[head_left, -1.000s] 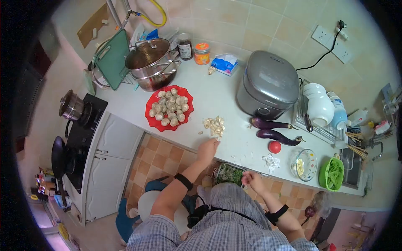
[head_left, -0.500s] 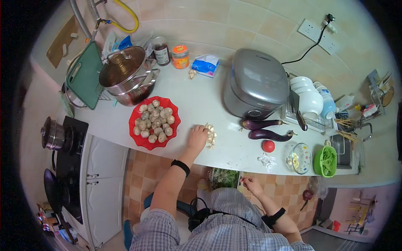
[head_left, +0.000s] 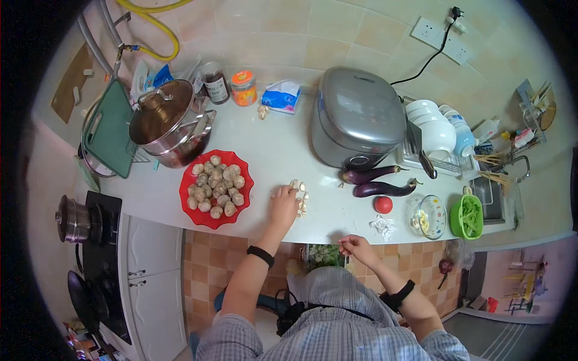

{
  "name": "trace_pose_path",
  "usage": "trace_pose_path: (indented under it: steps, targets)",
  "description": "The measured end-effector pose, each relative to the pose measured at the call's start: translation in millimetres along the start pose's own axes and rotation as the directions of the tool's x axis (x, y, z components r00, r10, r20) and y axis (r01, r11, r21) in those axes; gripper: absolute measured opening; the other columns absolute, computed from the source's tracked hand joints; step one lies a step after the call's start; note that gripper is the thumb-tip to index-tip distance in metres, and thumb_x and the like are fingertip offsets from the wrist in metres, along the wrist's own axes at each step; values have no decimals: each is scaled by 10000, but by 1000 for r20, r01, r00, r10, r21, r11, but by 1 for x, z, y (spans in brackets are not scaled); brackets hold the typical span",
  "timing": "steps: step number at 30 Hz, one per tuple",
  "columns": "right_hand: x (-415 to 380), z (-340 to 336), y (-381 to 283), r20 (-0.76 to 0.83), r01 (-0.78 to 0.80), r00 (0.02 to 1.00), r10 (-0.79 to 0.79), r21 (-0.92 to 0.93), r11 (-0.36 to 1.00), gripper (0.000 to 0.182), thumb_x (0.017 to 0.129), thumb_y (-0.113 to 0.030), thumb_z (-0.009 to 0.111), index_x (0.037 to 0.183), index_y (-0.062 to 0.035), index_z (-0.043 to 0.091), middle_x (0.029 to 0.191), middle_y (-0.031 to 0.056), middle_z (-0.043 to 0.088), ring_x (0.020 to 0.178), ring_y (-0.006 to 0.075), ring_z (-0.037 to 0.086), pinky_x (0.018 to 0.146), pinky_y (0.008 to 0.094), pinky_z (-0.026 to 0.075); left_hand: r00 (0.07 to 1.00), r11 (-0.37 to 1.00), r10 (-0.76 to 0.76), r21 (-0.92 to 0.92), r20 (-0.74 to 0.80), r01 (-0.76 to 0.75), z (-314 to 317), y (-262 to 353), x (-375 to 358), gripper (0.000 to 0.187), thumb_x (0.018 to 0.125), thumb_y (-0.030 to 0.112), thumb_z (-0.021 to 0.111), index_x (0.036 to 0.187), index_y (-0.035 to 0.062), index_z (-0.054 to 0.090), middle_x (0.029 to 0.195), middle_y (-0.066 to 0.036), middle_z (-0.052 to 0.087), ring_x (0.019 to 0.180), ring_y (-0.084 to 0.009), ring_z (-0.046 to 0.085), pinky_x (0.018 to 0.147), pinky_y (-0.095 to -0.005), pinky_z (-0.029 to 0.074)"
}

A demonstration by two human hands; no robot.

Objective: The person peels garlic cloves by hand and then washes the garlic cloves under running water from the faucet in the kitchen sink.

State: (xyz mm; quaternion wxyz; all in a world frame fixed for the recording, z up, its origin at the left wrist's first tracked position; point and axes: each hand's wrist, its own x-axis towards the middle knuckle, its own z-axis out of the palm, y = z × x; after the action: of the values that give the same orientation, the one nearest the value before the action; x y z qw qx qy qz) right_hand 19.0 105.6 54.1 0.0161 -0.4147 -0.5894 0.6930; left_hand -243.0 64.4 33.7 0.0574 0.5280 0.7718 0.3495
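Observation:
A small pile of garlic cloves [head_left: 302, 204] lies on the white counter. My left hand [head_left: 284, 204] rests beside the pile, its fingers curled in on a clove at the near side; the fingertips are partly hidden. At the counter's front edge my right hand [head_left: 357, 248] is closed in a pinch, and whatever is between its fingertips is too small to make out. White scraps like garlic skin [head_left: 383, 227] lie to its right. Farther right, a clear glass bowl [head_left: 435, 218] holds a few pale pieces.
A red scalloped bowl [head_left: 190, 212] of round brownish balls stands left of my hand. Behind are a lidded pot [head_left: 174, 141] and a rice cooker [head_left: 361, 114]. Eggplants [head_left: 384, 189], a tomato [head_left: 383, 205] and a green basket [head_left: 465, 231] of green vegetables sit at right.
My right hand has risen from below the counter to its front edge. My left hand stays at the garlic with its fingers drawn in slightly. The camera view has shifted a little.

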Motion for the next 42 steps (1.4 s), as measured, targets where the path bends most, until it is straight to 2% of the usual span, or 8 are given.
trace_pose_path:
  steps: [11,21,27,32,34,38,40,42]
  targets:
    - [8,18,24,92,94,992,-82,-137,986,144,844,-16,382,875,16,519,787,66,567,713,128,550,675,245,463,995,995,-58,75,-80,64,4,-22,4,309,683,115,615,957,16,511,898,-122,513,897,-283,465,800,-375,372]
    - [-28,28,4,54,101,994,-97,-92,991,194,786,20,519,977,18,483,769,92,595,775,154,587,720,267,462,997,976,-80,203,-14,81,23,-42,27,170,670,169,625,819,92,596,851,-65,536,883,-240,476,779,-359,373]
    - [-25,27,9,136,120,986,-93,-207,971,244,806,18,481,1049,0,501,826,81,613,833,149,576,756,256,450,985,989,-137,-74,-102,130,11,-21,28,174,699,174,618,844,80,603,772,-65,575,758,-221,542,694,-349,414]
    - [-19,22,-34,-56,205,975,-216,-162,965,189,839,-67,478,988,40,525,855,68,612,816,138,578,754,257,454,998,916,-50,-399,-24,37,-44,46,10,181,694,135,631,857,65,594,733,-66,570,701,-202,550,654,-327,420]
    - [-14,16,-49,-29,139,990,-137,66,988,196,854,-91,463,985,44,517,837,69,612,794,137,580,737,255,457,1000,913,-7,-408,-23,-3,-61,65,2,190,694,133,633,864,62,590,745,-63,566,701,-200,550,649,-323,422]
    - [-12,30,-83,-102,358,927,-361,-47,933,193,845,-95,480,1001,14,507,949,71,581,907,149,546,800,263,426,998,929,54,-368,20,-43,-91,94,-16,217,677,91,649,879,45,583,788,-64,566,727,-180,558,662,-283,433]
    - [-22,45,-109,-273,596,766,-582,-37,802,218,825,-86,512,1022,6,497,958,61,577,902,125,535,785,248,417,994,931,106,-350,-11,-103,-97,101,-23,204,679,87,643,866,44,572,803,-62,555,731,-189,558,660,-286,436]
    - [-26,48,-118,-231,537,830,-507,86,839,282,815,-54,518,1081,17,457,1049,82,537,961,148,517,836,273,414,977,944,209,-253,-28,-210,-102,107,-30,196,674,78,642,850,46,562,803,-61,542,740,-193,558,661,-289,436]
